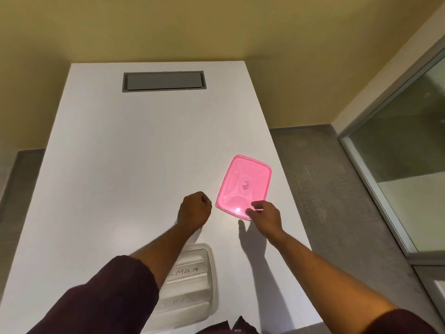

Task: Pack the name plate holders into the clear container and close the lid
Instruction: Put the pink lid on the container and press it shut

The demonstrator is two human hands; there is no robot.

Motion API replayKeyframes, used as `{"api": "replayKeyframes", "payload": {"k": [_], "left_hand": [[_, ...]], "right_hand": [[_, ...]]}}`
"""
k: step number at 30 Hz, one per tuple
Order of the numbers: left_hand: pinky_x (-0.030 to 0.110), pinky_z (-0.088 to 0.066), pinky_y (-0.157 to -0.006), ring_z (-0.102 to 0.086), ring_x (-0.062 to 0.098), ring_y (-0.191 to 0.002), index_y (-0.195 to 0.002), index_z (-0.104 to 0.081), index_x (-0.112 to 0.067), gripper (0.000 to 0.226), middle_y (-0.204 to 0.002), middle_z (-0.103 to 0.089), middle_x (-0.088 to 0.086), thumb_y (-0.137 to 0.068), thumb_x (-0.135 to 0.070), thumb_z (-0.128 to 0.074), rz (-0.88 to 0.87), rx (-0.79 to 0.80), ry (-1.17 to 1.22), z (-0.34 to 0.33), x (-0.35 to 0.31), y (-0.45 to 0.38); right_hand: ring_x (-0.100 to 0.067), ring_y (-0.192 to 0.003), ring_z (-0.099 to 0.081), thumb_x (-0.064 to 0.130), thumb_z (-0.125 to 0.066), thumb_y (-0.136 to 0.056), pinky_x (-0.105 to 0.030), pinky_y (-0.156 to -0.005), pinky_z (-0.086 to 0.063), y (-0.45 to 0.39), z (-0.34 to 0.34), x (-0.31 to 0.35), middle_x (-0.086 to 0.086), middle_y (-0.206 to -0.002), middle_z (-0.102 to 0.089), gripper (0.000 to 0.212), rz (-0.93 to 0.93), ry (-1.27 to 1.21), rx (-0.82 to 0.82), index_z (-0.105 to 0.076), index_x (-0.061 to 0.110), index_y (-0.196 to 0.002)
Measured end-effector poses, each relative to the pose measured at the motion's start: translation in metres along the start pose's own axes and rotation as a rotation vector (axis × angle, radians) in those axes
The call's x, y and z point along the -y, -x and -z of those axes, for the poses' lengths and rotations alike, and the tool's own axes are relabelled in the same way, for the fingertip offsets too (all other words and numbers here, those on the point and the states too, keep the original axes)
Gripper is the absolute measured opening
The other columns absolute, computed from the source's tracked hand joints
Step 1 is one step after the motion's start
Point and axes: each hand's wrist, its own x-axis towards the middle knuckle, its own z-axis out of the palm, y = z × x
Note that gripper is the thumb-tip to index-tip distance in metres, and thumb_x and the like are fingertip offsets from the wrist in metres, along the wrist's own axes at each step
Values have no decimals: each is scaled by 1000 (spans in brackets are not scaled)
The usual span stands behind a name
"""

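Now the right hand [265,216] pinches the pink lid [243,184]; left hand [193,209] curls empty.

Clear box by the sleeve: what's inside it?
White name plate holders lie inside the clear box, one showing "MAN". The left forearm covers the box's left part, so their number is hidden.

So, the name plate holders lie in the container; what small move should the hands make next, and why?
Probably the right hand should lift the pink lid by its near corner, where its fingers are, and bring it over the clear container. The container stands open with name plate holders inside, and the lid lies flat on the table, apart from it.
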Motion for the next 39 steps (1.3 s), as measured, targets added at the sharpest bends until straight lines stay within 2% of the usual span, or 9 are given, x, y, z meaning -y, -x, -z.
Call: {"api": "replayKeyframes", "payload": {"k": [3,5,7,13,17,22,29,35,39], "left_hand": [[33,-51,-82,-67,25,-94,-85,-69,-13,9,-94,-74,4,-85,-13,-60,67,67,60,-16,-6,-20],[33,-48,-90,-64,28,-105,-100,-69,-8,17,-106,-72,8,-87,-14,-62,114,119,43,-28,-7,-31],[34,-44,-98,-59,30,-116,-119,-64,-3,34,-122,-67,13,-88,-19,-64,141,183,4,-38,-9,-35],[30,-45,-85,-63,33,-108,-115,-64,-3,30,-112,-66,14,-87,-12,-62,192,188,80,-57,-21,-37],[27,-41,-79,-62,29,-98,-119,-61,-3,33,-101,-60,4,-86,-12,-62,266,167,156,-58,-31,-31],[30,-48,-86,-63,29,-104,-124,-62,-5,38,-115,-66,9,-86,-7,-58,282,86,234,-49,-45,-22],[32,-56,-74,-67,20,-81,-107,-67,-18,20,-102,-70,5,-97,-17,-50,108,14,521,-12,-54,1],[36,-53,-90,-64,16,-101,-117,-62,-32,24,-118,-61,-2,-103,-34,-43,-95,-94,525,28,-38,22],[47,-46,-106,-54,21,-123,-136,-48,-25,37,-136,-50,-2,-100,-35,-47,20,-176,570,61,-17,28]], "right_hand": [[-24,-110,-65,18,-82,-82,-39,-95,-53,-24,10,-8,-8,-124,-66,53,-119,-103,6,-61,5,-129],[-22,-90,-54,17,-85,-77,-32,-76,-50,-38,15,-15,1,-97,-58,32,-204,-152,-2,-64,18,-101],[-21,-74,-36,18,-86,-71,-28,-60,-33,-45,17,-23,3,-78,-35,48,-263,-172,14,-38,27,-72],[-22,-65,-41,14,-84,-63,-41,-76,-57,-59,13,-47,-5,-68,-38,43,-320,-387,44,-41,20,-62],[-28,-77,-71,13,-82,-68,-54,-85,-62,-65,10,-48,-9,-84,-77,17,-354,-449,12,-74,9,-83],[-30,-95,-73,-2,-67,-76,-43,-77,-64,-58,18,-35,-11,-104,-75,33,-371,-532,-74,-70,13,-105],[-41,-71,-69,-17,-62,-83,-63,-70,-61,-24,31,-8,-26,-83,-68,11,-351,-732,68,-65,-8,-78],[-26,-65,-60,-10,-63,-87,-37,-72,-54,6,18,8,-20,-78,-65,12,-344,-827,166,-75,-9,-91],[-16,-53,-62,-12,-53,-90,-21,-49,-55,32,7,25,-15,-74,-68,22,-420,-870,365,-70,-13,-104]]}}
